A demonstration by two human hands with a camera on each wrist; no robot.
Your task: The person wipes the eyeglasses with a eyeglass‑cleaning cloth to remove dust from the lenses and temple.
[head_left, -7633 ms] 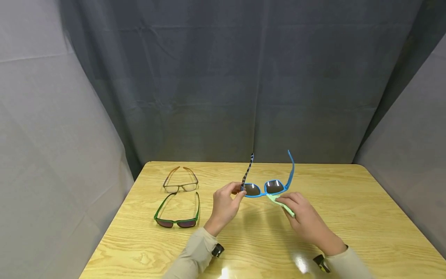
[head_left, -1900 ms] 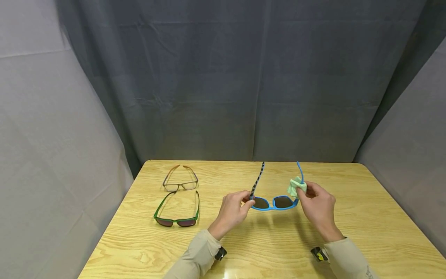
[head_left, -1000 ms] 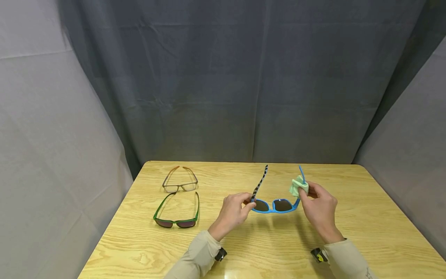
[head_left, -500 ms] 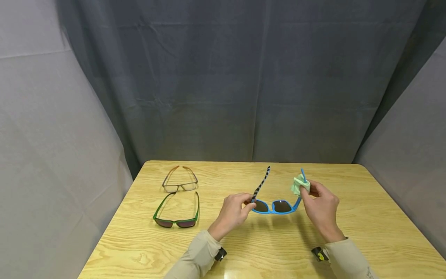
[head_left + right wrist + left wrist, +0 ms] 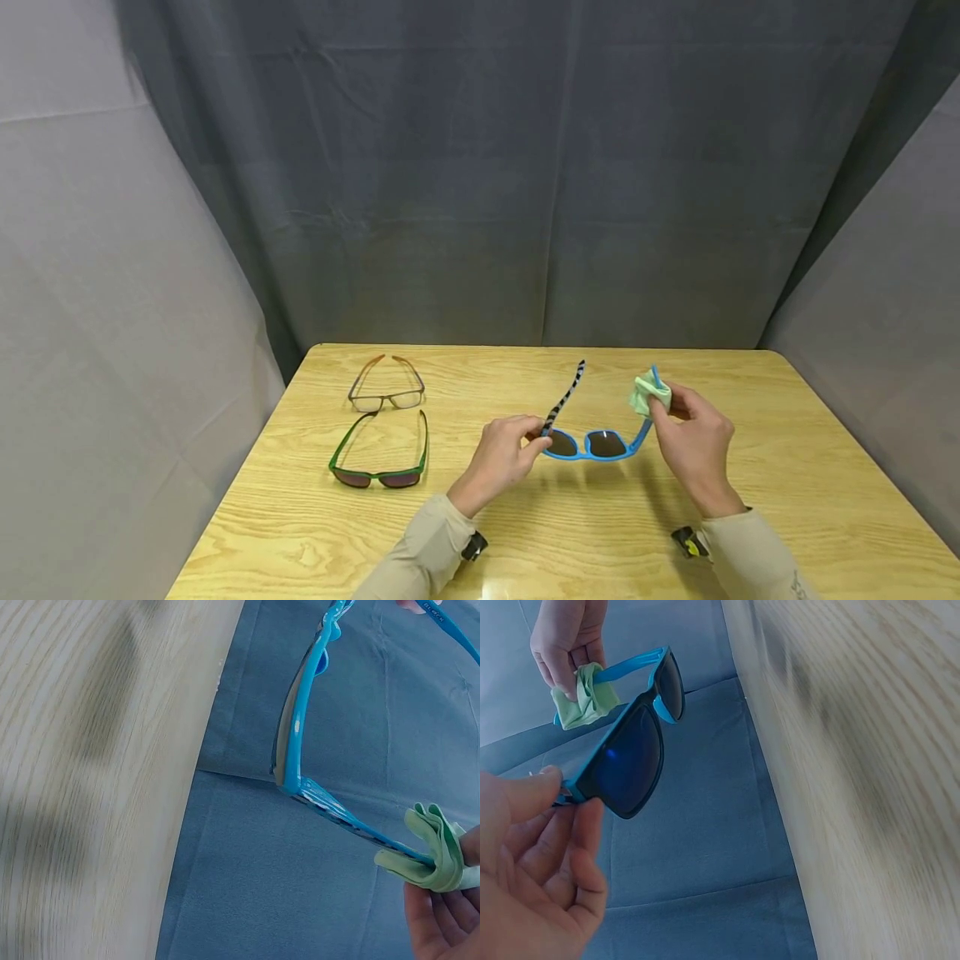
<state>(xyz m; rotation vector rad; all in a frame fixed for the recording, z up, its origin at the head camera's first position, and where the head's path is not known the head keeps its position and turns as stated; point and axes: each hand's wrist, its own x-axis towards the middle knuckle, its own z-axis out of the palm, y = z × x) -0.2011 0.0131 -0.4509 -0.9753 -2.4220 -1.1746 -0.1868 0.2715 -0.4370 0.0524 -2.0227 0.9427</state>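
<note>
Blue-framed sunglasses (image 5: 607,444) with dark lenses are held above the table, temples unfolded and pointing away. My left hand (image 5: 501,460) pinches them at the left hinge corner, where the striped temple begins. In the left wrist view, the thumb and fingertips grip that corner of the sunglasses (image 5: 630,761). My right hand (image 5: 696,446) pinches a light green cloth (image 5: 649,393) folded around the right temple, with the blue tip sticking out past it. The right wrist view shows the cloth (image 5: 435,851) wrapped over the temple between thumb and fingers.
On the left of the wooden table (image 5: 300,542) lie green-framed sunglasses (image 5: 378,477), temples open. Behind them sit clear-lens eyeglasses (image 5: 386,401) with brownish temple tips. A dark grey curtain (image 5: 420,208) hangs at the table's back edge, with pale cloth panels on both sides.
The right hand moved from below the right lens to the right temple, wrapping the cloth around it, then slid slightly toward its tip. The blue sunglasses came lower and right; the left hand keeps its grip.
</note>
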